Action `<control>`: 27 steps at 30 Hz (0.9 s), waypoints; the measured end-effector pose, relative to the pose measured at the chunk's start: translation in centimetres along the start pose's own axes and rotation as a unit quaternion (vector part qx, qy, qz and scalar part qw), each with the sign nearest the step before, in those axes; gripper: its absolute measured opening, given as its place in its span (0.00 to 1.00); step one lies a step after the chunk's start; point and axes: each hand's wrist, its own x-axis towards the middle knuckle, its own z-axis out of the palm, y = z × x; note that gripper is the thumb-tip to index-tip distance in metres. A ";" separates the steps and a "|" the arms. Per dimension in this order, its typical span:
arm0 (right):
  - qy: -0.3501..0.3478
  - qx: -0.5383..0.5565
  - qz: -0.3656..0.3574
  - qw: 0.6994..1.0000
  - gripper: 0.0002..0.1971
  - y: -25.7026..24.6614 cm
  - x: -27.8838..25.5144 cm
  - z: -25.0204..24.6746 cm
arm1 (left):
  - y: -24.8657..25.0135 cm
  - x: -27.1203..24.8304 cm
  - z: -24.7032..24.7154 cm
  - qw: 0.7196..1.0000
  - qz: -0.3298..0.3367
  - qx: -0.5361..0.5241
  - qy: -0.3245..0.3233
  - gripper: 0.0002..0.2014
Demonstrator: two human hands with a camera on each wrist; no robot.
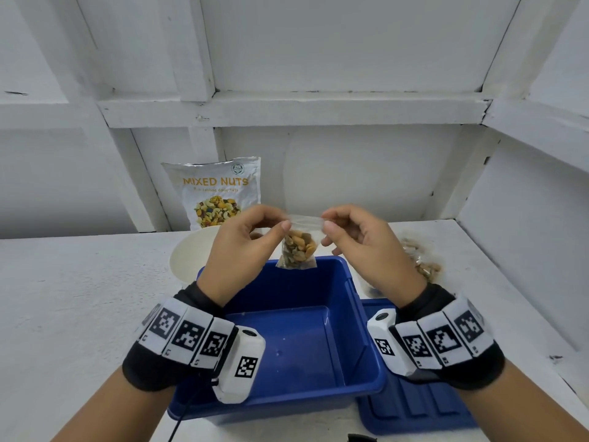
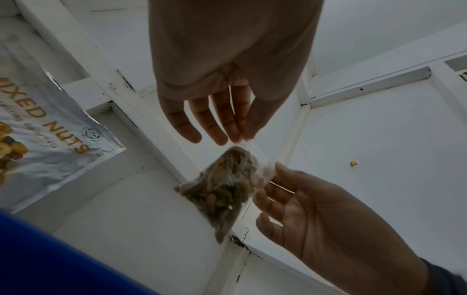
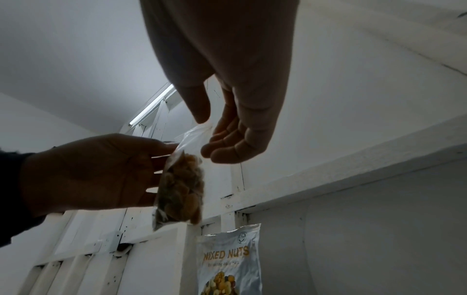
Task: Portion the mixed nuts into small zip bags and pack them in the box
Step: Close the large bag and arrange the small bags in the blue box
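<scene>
A small clear zip bag [image 1: 298, 247] partly filled with mixed nuts hangs over the far rim of the blue box [image 1: 287, 339]. My left hand [image 1: 284, 224] pinches the bag's top left corner and my right hand [image 1: 327, 224] pinches the top right corner, so the top strip is stretched between them. The left wrist view shows the zip bag [image 2: 222, 191] below my left hand [image 2: 235, 137], with the right hand [image 2: 316, 209] at its edge. In the right wrist view the zip bag [image 3: 182, 189] dangles between my right hand [image 3: 206, 129] and the left hand [image 3: 101, 173].
A silver "MIXED NUTS" pack [image 1: 220, 193] leans against the back wall. A white bowl [image 1: 188, 256] sits behind the box on the left. Filled nut bags [image 1: 420, 260] lie to the right, and the blue lid [image 1: 414, 406] lies beside the box.
</scene>
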 end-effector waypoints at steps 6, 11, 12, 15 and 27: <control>0.011 -0.028 -0.008 1.000 0.11 0.3 -0.1 0.1 | -0.5 0.1 0.0 1.000 0.004 -0.007 -0.006 0.06; 0.014 -0.056 -0.025 0.998 0.12 0.3 -0.1 0.0 | -0.8 0.0 0.1 0.999 -0.013 -0.013 -0.044 0.05; 0.011 -0.062 -0.028 0.998 0.12 0.3 -0.1 0.0 | -0.8 -0.1 0.2 0.999 -0.009 -0.010 -0.052 0.05; 0.009 -0.070 -0.029 0.997 0.13 0.4 -0.2 0.0 | -1.0 -0.1 0.2 0.998 0.021 0.016 -0.060 0.07; 0.009 -0.146 -0.111 0.983 0.04 0.7 -0.2 0.6 | -1.2 0.0 0.3 0.992 0.062 0.078 -0.079 0.04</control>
